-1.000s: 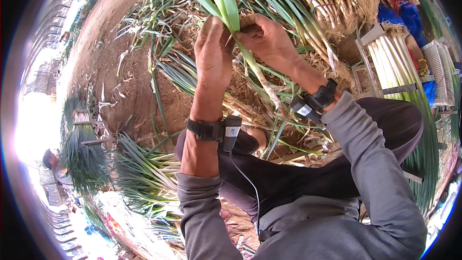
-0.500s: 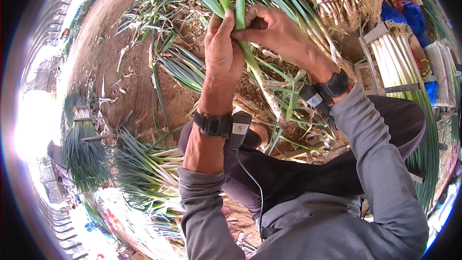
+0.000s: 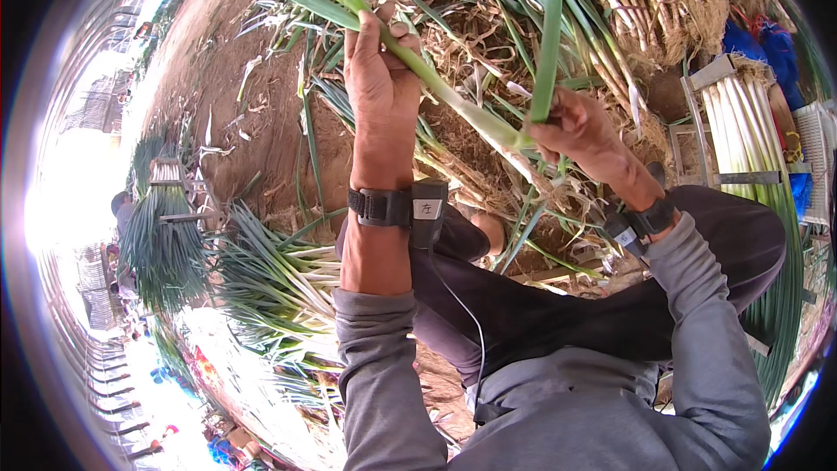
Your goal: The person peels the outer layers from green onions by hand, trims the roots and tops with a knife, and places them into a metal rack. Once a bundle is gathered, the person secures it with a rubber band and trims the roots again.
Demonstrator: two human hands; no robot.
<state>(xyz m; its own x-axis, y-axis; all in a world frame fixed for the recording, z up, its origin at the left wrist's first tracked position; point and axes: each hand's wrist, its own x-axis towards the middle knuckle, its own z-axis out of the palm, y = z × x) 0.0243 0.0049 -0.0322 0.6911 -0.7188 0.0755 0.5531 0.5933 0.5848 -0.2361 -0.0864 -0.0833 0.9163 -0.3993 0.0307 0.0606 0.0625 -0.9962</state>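
Note:
My left hand (image 3: 381, 87) is closed round the upper stem of a green onion (image 3: 440, 92), which slants from its green leaves at upper left down to its pale root end. By that pale end, my right hand (image 3: 586, 133) pinches a long green outer leaf (image 3: 549, 30) that stands up from its fingers. This leaf has come apart from the upper stem; whether it still joins the stalk at the bottom is hidden by my fingers. Both wrists carry black straps with small boxes.
Untrimmed green onions with brown roots (image 3: 689, 9) lie at the upper right. White stalks fill a metal rack (image 3: 741, 126) at right. Another bundle (image 3: 166, 244) stands far left, near loose green onions (image 3: 261, 279). Peeled scraps (image 3: 462, 44) cover the soil ahead.
My right hand has moved down and right, drawing the outer leaf away along the stem. The green onion now tilts further to the left, still in my left hand.

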